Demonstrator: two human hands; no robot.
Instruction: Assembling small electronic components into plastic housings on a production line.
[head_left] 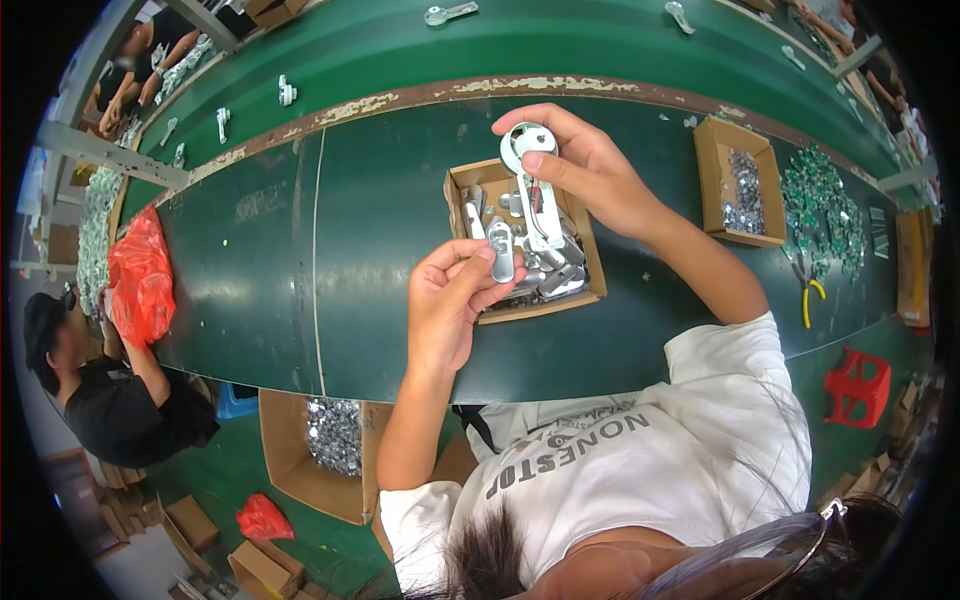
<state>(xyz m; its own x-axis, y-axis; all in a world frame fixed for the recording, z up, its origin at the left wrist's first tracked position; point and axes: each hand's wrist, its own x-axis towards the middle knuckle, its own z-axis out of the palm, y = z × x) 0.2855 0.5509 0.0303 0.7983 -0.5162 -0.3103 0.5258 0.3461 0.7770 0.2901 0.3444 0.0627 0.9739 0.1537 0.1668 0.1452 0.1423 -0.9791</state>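
Observation:
My left hand (447,300) pinches a small silver-grey elongated cover (502,258) between thumb and fingers. In my right hand (590,175) is a white plastic housing (540,205) with a round head and a long narrow handle; a thin red and dark strand shows inside the handle. The thumb presses on the round head. Both pieces are held close together over an open cardboard box (592,262) of shiny silver and grey parts. My hands and the housing hide some of what lies in it.
Right of the box stand a smaller cardboard box (712,185) of small metal pieces, a heap of green circuit boards (820,205) and yellow-handled pliers (812,303). Beyond a worn ledge, a green belt (560,50) carries scattered parts. At left, a person (130,390) is beside a red plastic bag (140,275).

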